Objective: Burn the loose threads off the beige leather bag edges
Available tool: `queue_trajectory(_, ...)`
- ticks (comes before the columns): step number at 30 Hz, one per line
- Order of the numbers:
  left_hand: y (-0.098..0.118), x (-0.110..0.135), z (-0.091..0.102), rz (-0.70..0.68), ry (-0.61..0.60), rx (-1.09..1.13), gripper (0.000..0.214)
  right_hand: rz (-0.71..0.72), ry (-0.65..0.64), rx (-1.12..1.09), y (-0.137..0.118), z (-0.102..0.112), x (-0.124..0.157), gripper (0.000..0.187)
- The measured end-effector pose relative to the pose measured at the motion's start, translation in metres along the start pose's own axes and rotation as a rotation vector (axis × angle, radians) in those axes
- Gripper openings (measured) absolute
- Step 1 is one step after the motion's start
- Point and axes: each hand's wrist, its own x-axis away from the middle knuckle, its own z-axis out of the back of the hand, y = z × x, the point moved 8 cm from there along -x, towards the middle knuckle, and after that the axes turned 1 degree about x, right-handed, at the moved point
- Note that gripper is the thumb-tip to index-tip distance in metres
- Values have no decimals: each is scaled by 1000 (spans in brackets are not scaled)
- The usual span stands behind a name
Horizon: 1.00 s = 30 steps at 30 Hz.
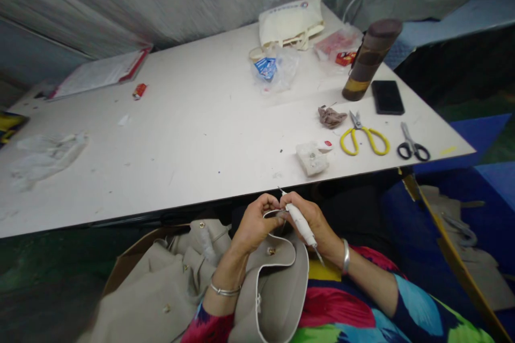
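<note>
Pinch point sits just below the table (pixel 201 144) edge, over the lap. The left hand (pixel 255 222) has fingers closed on the curved rim of the beige bag flap (pixel 281 273). The right hand (pixel 316 220) is wrapped tight round a white pen-like tool (pixel 301 223). The tool's long axis runs diagonally, tip up-left and tail down-right past the wrist. The flap rim meets the tool between the two hands, touching both.

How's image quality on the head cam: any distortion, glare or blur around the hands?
Head view: wide-angle distortion, the table edge runs slanted and slightly bowed; tabletop evenly lit, soft shadows, no hard glare; dark beneath the table; left hand, right hand and white pen-like tool fairly sharp against the beige bag; corners soft.
</note>
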Motion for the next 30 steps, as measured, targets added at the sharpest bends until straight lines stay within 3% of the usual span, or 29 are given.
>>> queue_trajectory(4,0,1,-1,9,19,3,28,22,8,25,-1,3,2,7)
queue_trajectory(12,4,4,0,23,46,-1,29,-66,-116,-2,-5,10,7,19)
queue_trajectory(25,4,5,-4,27,13,-17,29,-45,-17,33,4,9,12,9)
queue_trajectory(30,3,4,-5,43,16,3,31,-12,-34,33,5,8,11,10)
